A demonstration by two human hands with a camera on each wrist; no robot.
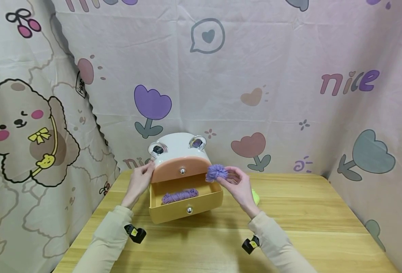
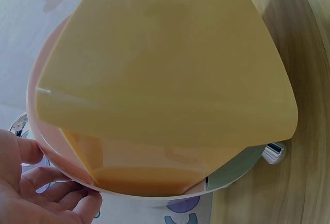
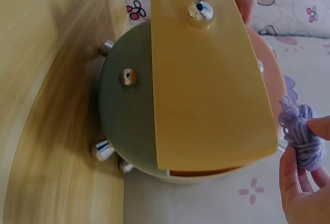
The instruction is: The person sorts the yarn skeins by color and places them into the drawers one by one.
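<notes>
A frog-shaped drawer box (image 1: 178, 146) with a white top and silvery eyes stands on the table. Its yellow drawer (image 1: 186, 211) is pulled out, and a long purple yarn bundle (image 1: 180, 196) lies inside. The upper drawer (image 1: 168, 172), orange-pink, is closed. My left hand (image 1: 140, 181) holds the box at its left side, thumb by the front rim and fingers curled at the side wall. Between thumb and fingers of my right hand (image 1: 237, 185) is a small purple yarn skein (image 3: 305, 140), held in the air at the box's right, above the open drawer's edge.
Partly hidden behind my right wrist lies a bright yellow-green object (image 1: 255, 197) on the wooden table (image 1: 299, 220). A printed cloth (image 1: 282, 49) hangs behind the table and at both sides. Below the yellow drawer, the box has a grey-green front (image 3: 129, 115) with a silvery knob.
</notes>
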